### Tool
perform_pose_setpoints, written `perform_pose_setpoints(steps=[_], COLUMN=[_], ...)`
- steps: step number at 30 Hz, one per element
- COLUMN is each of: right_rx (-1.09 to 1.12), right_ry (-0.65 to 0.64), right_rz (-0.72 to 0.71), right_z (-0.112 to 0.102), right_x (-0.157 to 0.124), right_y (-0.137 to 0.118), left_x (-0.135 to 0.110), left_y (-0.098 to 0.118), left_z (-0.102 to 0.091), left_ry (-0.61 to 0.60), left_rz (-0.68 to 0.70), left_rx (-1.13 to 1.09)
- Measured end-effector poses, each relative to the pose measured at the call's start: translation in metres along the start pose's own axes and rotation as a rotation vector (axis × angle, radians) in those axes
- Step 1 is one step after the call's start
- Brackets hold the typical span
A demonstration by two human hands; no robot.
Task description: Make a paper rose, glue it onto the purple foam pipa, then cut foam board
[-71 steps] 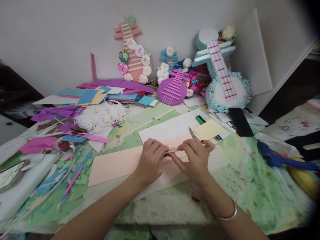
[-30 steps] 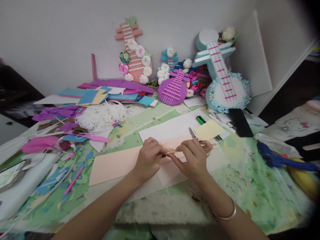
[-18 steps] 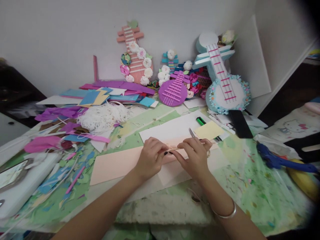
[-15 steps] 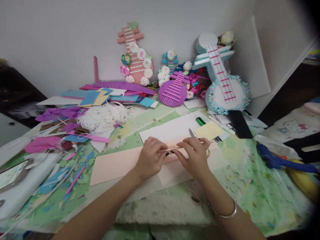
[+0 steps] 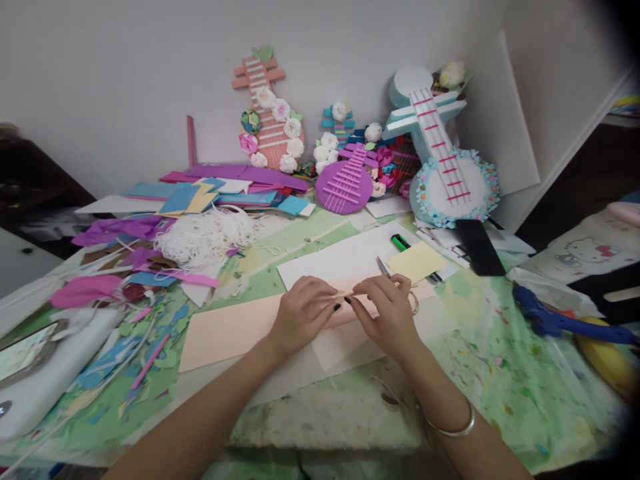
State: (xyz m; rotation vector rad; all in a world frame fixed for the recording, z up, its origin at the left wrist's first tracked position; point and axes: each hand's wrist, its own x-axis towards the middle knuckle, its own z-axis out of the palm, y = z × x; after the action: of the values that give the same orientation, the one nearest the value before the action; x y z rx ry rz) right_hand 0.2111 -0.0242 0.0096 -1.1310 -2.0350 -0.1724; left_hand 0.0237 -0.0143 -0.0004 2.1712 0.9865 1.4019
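Between my two hands a thin pale peach strip (image 5: 344,294), likely paper or foam, is stretched near-level. My left hand (image 5: 306,310) pinches its left end, and my right hand (image 5: 387,310) pinches the other, fingertips close together. Beneath them lies a long peach sheet (image 5: 225,333), partly hidden by my hands, with a white sheet (image 5: 330,257) behind it. Scissors lie beside and partly under my right hand; the blade tips (image 5: 383,266) and a gold handle loop (image 5: 415,302) show. A pale yellow card (image 5: 419,262) is just beyond.
Decorated lute-shaped crafts, one purple (image 5: 345,187), one light blue (image 5: 455,183), lean at the back. A tangle of white string (image 5: 205,237) and paper scraps (image 5: 135,360) lie left. A green cutter (image 5: 400,242), black phone (image 5: 480,248) and blue glue gun (image 5: 555,317) are right.
The strip between my fingertips now looks straighter and flatter. My fingertips have shifted slightly, the thumbs a little further apart; the sheets and tools stay put.
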Motion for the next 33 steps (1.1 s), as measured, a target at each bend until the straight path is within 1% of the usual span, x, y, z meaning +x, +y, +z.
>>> perform_pose_setpoints(steps=[4,6,14,17,20,22,24,26,29,33], right_rx=[0.017,0.018,0.026,0.037,0.039,0.026,-0.008,-0.053,-0.103,-0.115], right_ry=[0.004,0.011,-0.009,-0.032,-0.043,-0.045,-0.028,-0.006,-0.006,0.007], right_rz=[-0.056,-0.081,-0.074,-0.066,-0.035,0.008,0.057,0.104,0.144,0.106], right_z=[0.0,0.0,-0.002,-0.007,-0.015,-0.019,-0.021,-0.019,-0.008,0.011], right_x=[0.0,0.001,0.004,0.005,0.004,0.003,0.002,0.0,-0.004,-0.009], right_y=[-0.001,-0.001,0.003,0.013,0.028,0.039,0.048,0.056,0.064,0.064], left_x=[-0.002,-0.002,-0.001,-0.001,0.0,0.0,0.001,0.003,0.006,0.009], left_y=[-0.002,-0.003,-0.004,-0.007,-0.011,-0.014,-0.016,-0.019,-0.023,-0.032], left_z=[0.001,0.001,0.0,0.0,0.001,0.001,0.001,0.0,-0.002,-0.005], left_ry=[0.004,-0.002,-0.03,-0.037,-0.033,-0.018,-0.002,0.021,0.083,0.136], left_rz=[-0.155,-0.21,-0.32,-0.345,-0.382,-0.444,-0.54,-0.631,-0.728,-0.785], left_rx=[-0.135,-0.169,-0.181,-0.164,-0.164,-0.195,-0.253,-0.332,-0.431,-0.466])
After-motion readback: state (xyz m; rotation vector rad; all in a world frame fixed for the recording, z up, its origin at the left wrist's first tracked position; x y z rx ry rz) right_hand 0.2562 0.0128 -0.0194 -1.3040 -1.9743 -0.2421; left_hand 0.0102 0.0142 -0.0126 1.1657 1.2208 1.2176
